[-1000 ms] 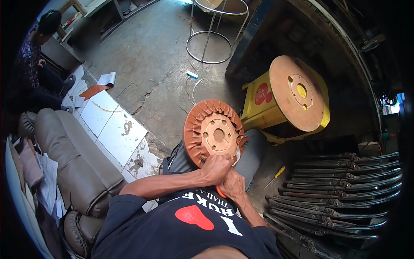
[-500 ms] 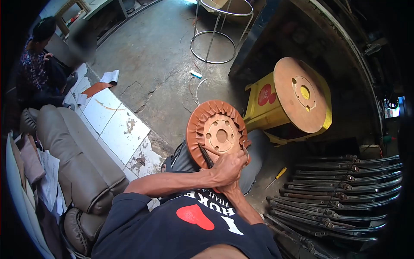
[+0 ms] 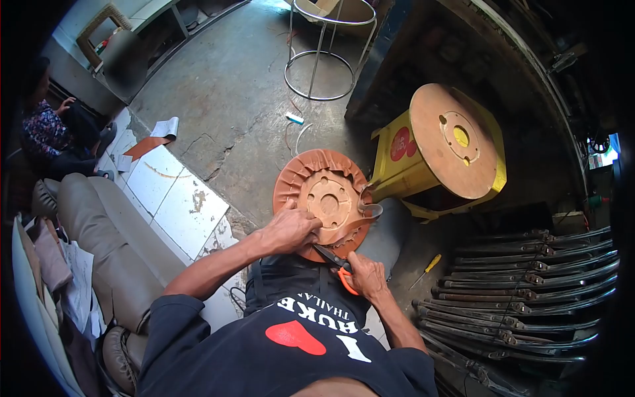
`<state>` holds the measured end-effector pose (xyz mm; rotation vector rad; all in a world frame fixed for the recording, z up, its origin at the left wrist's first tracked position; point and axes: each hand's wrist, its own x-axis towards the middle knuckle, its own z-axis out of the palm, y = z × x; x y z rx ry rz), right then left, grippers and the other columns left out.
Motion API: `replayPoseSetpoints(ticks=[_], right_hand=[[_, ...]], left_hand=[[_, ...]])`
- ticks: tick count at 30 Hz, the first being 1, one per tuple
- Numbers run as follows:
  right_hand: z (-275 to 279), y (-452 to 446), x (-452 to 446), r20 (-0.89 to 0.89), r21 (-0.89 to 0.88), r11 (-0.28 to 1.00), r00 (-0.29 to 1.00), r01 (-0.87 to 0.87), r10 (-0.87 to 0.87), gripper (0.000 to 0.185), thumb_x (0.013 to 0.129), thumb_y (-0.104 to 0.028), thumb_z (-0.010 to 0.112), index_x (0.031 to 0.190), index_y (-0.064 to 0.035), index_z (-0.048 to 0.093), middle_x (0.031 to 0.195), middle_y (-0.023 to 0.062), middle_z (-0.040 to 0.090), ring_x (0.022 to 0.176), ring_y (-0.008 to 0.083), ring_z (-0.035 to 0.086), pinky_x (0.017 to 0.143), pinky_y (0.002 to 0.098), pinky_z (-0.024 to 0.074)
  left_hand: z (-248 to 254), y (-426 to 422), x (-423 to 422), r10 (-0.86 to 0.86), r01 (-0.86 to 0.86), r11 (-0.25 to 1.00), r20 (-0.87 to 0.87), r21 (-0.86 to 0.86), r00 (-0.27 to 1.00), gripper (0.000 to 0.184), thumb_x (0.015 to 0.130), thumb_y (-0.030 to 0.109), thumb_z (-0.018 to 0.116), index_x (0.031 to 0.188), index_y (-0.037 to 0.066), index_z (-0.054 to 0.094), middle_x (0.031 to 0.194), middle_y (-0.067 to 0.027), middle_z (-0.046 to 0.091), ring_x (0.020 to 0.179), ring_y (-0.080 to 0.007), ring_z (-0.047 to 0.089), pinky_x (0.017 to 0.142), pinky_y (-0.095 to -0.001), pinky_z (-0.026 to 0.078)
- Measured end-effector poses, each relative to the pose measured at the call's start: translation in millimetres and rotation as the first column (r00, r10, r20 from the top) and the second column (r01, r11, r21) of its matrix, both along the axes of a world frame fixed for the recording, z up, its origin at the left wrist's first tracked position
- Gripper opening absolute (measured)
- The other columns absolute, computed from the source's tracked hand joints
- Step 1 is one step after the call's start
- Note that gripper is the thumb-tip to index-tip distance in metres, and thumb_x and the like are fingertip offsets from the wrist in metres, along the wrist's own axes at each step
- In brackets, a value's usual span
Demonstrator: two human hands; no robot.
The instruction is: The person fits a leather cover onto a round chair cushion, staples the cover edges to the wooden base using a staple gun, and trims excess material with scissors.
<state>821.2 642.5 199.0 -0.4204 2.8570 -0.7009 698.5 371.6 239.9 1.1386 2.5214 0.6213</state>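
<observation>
A round seat covered in brown leather-like material [image 3: 289, 173] rests on my lap, with gathered pleats around a wooden disc [image 3: 329, 202] that has several holes. My left hand [image 3: 291, 228] lies on the lower left of the disc, its fingers bent against the cover's edge; what they pinch is too small to make out. In my right hand [image 3: 368, 274] are scissors with orange handles [image 3: 346, 279], their dark blades at the seat's lower rim. A loose strip of the brown material [image 3: 347, 229] crosses the disc's lower right.
A yellow stool [image 3: 390, 155] with a round wooden board [image 3: 453, 142] stands at the right. Metal frames [image 3: 522, 284] and a yellow screwdriver [image 3: 433, 263] lie below it. A grey-brown sofa [image 3: 99, 231] is at left, a seated person [image 3: 53, 132] beyond, a metal ring stand [image 3: 321, 56] ahead.
My hands have moved apart, the left onto the disc's left side, the right down and right with the scissors now visible. A strip of the cover now lies across the disc.
</observation>
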Motion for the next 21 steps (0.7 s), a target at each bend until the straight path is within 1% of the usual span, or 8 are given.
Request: replayPoseSetpoints(ticks=[3, 4, 8, 10, 13, 16, 19, 21], right_hand=[[18.8, 0.5, 2.0, 0.039, 0.02, 1.0, 0.999, -0.016, 0.015, 0.057, 0.087, -0.06, 0.076, 0.098, -0.0067, 0.059, 0.082, 0.0155, 0.066, 0.074, 0.0392, 0.07, 0.058, 0.0501, 0.0516], [21.7, -2.5, 1.3, 0.035, 0.011, 1.0, 0.999, -0.013, 0.012, 0.058, 0.086, -0.061, 0.077, 0.1, -0.007, 0.06, 0.084, 0.0151, 0.066, 0.075, 0.0383, 0.07, 0.06, 0.0491, 0.0524], [8.7, -18.4, 5.8, -0.084, -0.034, 0.999, 0.996, 0.04, -0.042, 0.061, 0.084, -0.061, 0.079, 0.104, -0.0056, 0.063, 0.086, 0.0138, 0.066, 0.079, 0.0355, 0.071, 0.064, 0.0456, 0.0557], [5.1, -36.6, 6.9, -0.058, -0.101, 0.991, 0.994, 0.083, -0.089, 0.06, 0.085, -0.06, 0.08, 0.104, -0.0053, 0.063, 0.088, 0.0147, 0.067, 0.081, 0.0351, 0.071, 0.065, 0.0457, 0.0564], [-14.5, -49.0, 13.4, -0.043, -0.19, 0.973, 0.989, 0.132, -0.142, 0.057, 0.086, -0.054, 0.082, 0.099, -0.0037, 0.06, 0.086, 0.0177, 0.068, 0.077, 0.0356, 0.072, 0.064, 0.047, 0.0571], [-38.9, -47.9, 27.7, -0.019, -0.208, 0.968, 0.989, 0.139, -0.146, 0.057, 0.084, -0.05, 0.085, 0.092, -0.003, 0.054, 0.074, 0.0188, 0.066, 0.059, 0.039, 0.068, 0.051, 0.0472, 0.0526], [-10.7, -53.0, 26.4, 0.003, -0.198, 0.959, 0.979, 0.201, -0.205, 0.059, 0.083, -0.051, 0.086, 0.093, -0.0031, 0.054, 0.077, 0.0187, 0.067, 0.065, 0.0376, 0.07, 0.055, 0.0483, 0.0538], [7.3, -65.2, 14.3, -0.024, -0.203, 0.952, 0.97, 0.231, -0.24, 0.053, 0.082, -0.044, 0.086, 0.094, -0.0037, 0.054, 0.08, 0.018, 0.067, 0.072, 0.0367, 0.071, 0.061, 0.0501, 0.0549]], left_hand=[[-9.1, 23.9, 8.0, 0.012, -0.027, 0.988, -0.1, -0.152, 0.995, 0.026, 0.085, 0.029, 0.074, 0.1, 0.007, 0.072, 0.09, -0.0111, 0.073, 0.094, -0.0278, 0.071, 0.09, -0.0446, 0.042], [-7.7, 25.1, 7.2, 0.016, -0.03, 0.992, -0.115, -0.12, 0.993, 0.021, 0.082, 0.026, 0.073, 0.089, 0.006, 0.071, 0.085, -0.0126, 0.073, 0.091, -0.029, 0.073, 0.091, -0.0456, 0.042], [-7.9, 22.6, 4.8, 0.025, -0.038, 0.998, -0.246, -0.048, 0.969, 0.017, 0.081, 0.024, 0.075, 0.083, 0.007, 0.071, 0.084, -0.0115, 0.072, 0.088, -0.0299, 0.072, 0.09, -0.0439, 0.044], [10.7, 18.7, -3.2, -0.111, 0.112, 0.992, 0.014, -0.056, 0.994, 0.017, 0.077, 0.021, 0.077, 0.083, 0.006, 0.071, 0.083, -0.0118, 0.071, 0.086, -0.0315, 0.072, 0.084, -0.0449, 0.049], [-1.9, 16.0, -9.4, -0.13, 0.131, 0.991, 0.012, -0.042, 0.991, 0.019, 0.072, 0.019, 0.079, 0.082, 0.004, 0.071, 0.083, -0.0122, 0.071, 0.086, -0.0324, 0.072, 0.078, -0.0467, 0.053], [8.2, 20.1, -10.2, -0.111, 0.114, 0.992, 0.065, -0.053, 0.992, 0.019, 0.071, 0.017, 0.077, 0.081, 0.002, 0.072, 0.082, -0.013, 0.071, 0.087, -0.0338, 0.072, 0.077, -0.0471, 0.056], [-16.0, 27.7, -0.8, -0.108, 0.107, 0.994, -0.053, -0.026, 0.993, 0.017, 0.071, 0.015, 0.075, 0.082, 0.002, 0.073, 0.083, -0.0143, 0.071, 0.089, -0.0345, 0.072, 0.078, -0.0458, 0.057], [-12.6, 35.9, 7.0, -0.109, 0.106, 0.993, -0.047, -0.051, 0.993, 0.016, 0.073, 0.012, 0.072, 0.084, 0.001, 0.074, 0.086, -0.0154, 0.072, 0.089, -0.0348, 0.072, 0.08, -0.0453, 0.057]])
